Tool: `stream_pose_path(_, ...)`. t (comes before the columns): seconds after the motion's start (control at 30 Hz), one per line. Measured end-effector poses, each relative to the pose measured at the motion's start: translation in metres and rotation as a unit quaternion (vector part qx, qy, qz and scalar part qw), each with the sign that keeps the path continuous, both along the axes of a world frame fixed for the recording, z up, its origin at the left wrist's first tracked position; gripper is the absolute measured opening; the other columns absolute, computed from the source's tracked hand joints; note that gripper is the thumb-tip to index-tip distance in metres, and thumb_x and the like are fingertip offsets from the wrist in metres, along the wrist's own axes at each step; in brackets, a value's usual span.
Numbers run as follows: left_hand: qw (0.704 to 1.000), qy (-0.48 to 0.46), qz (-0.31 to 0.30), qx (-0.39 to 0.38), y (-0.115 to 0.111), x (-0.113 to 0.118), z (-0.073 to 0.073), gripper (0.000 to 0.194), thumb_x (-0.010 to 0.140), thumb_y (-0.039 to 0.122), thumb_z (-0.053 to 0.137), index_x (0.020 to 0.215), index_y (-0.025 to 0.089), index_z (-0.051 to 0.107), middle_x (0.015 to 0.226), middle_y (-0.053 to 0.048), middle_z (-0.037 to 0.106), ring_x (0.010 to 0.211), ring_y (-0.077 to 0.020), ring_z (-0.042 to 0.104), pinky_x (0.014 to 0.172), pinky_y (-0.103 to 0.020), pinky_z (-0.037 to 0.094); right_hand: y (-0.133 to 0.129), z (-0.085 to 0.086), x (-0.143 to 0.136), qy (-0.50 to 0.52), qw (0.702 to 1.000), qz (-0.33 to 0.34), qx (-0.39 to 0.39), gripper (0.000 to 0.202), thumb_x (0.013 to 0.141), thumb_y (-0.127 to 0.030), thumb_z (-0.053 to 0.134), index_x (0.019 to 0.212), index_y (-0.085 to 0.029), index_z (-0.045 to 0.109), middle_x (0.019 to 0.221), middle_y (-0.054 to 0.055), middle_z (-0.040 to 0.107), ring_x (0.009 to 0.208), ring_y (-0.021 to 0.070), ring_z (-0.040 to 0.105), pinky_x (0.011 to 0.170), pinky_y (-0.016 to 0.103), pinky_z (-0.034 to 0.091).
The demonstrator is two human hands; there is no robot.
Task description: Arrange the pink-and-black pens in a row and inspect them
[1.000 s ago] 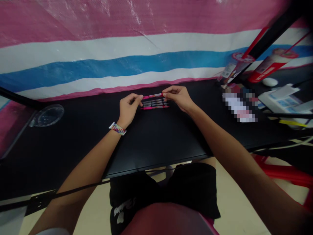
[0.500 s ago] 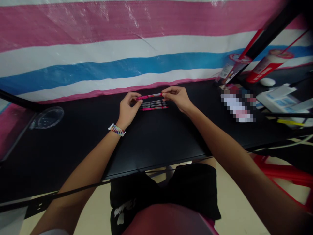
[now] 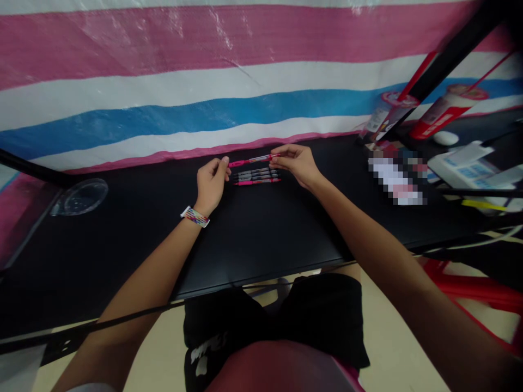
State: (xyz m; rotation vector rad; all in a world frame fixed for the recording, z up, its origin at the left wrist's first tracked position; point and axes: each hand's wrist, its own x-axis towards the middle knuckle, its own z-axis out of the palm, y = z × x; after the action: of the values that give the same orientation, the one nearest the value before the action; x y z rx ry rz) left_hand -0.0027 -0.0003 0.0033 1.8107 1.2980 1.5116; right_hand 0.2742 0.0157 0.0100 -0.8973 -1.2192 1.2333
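A pink pen [image 3: 249,161] lies crosswise above a row of several dark pens [image 3: 255,175] on the black table [image 3: 261,228]. Below that row is another pink pen [image 3: 256,182], roughly parallel to them. My right hand [image 3: 295,163] pinches the right end of the upper pink pen between thumb and fingers. At the pen's left end, my left hand [image 3: 214,178] has its fingers closed together with the thumb up; whether it grips the tip I cannot make out.
A clear plastic lid [image 3: 85,196] is at the left. On the right stand two cups with straws [image 3: 386,114], a white mouse [image 3: 446,138], a blurred-out packet [image 3: 396,179] and white items. A striped sheet [image 3: 229,114] hangs behind the table.
My left thumb has moved up from below the upper pink pen, and the left fingers have drawn slightly left. My right hand keeps its pinch on the pen's right end.
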Motion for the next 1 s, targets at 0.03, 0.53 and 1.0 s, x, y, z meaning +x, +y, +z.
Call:
stream_pose_path(0.03,1.0,-0.001,0.005,0.001,0.001,-0.001,0.0,0.051,0.112,0.051,0.066,0.07,0.023,0.067,0.06,0.001,0.06,0.059,-0.0137,0.058,0.065,-0.03,0.049,0.0,0.0,0.0,0.002,1.0,-0.001,0.005,0.031,0.071,-0.033,0.1,0.094,-0.021,0.083,0.088,0.005,0.079,0.093,0.026,0.08,0.105,0.055,0.071)
stream_pose_path(0.53,0.995,-0.101,-0.001,0.012,0.015,-0.008,-0.014,0.01,0.098,0.021,0.079,0.106,0.024,0.084,0.105,-0.005,0.087,0.101,-0.0202,0.084,0.101,-0.037,0.067,0.004,0.008,0.012,-0.02,0.998,-0.067,-0.009,0.024,0.076,-0.029,0.091,0.093,-0.022,0.076,0.093,0.006,0.078,0.093,0.0258,0.08,0.108,0.053,0.069)
stream_pose_path(1.0,1.0,0.02,-0.023,-0.003,-0.001,-0.002,-0.003,0.053,0.113,0.059,0.062,0.075,0.023,0.07,0.069,-0.002,0.069,0.066,-0.016,0.065,0.074,-0.033,0.056,-0.006,0.003,-0.003,-0.05,0.999,-0.013,0.012,0.033,0.073,-0.044,0.096,0.092,-0.023,0.079,0.088,0.006,0.078,0.088,0.0272,0.081,0.102,0.056,0.07)
